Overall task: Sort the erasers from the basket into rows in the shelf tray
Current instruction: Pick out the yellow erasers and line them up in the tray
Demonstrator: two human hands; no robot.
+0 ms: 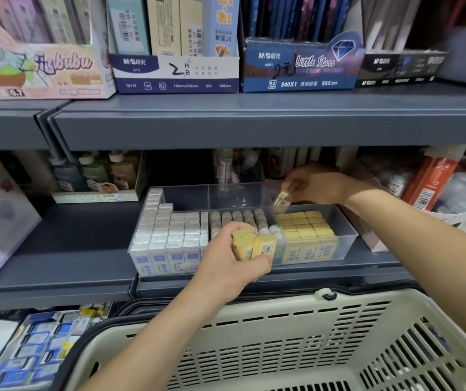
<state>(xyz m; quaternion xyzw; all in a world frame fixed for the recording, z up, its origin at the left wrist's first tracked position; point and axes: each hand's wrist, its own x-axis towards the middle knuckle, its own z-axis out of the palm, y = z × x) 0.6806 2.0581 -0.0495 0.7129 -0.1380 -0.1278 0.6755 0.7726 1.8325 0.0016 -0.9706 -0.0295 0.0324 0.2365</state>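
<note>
Yellow in its wrapper, one eraser [281,199] hangs tilted from the pinching thumb and fingertips of the right hand [319,185], just above the rear of the right compartment of the clear tray [349,225]. The fingers cover its upper end. The left hand [233,263] is curled round a bundle of erasers [255,246], also yellow, in front of the tray's front wall. Three can be made out, and the palm hides whether more lie behind.

The tray has three compartments. On the right, a yellow stack [303,225] stands three columns wide. In the middle, round grey erasers [237,217] run five columns across, their front rows hidden by the left hand. On the left, white erasers [166,230] show four blue-labelled fronts before the hand covers the rest.

The tray stands on a grey shelf [70,249]. Below it, a cream basket [282,328] with a dark rim is cut off by the bottom edge, so its floor cannot be seen.
</note>
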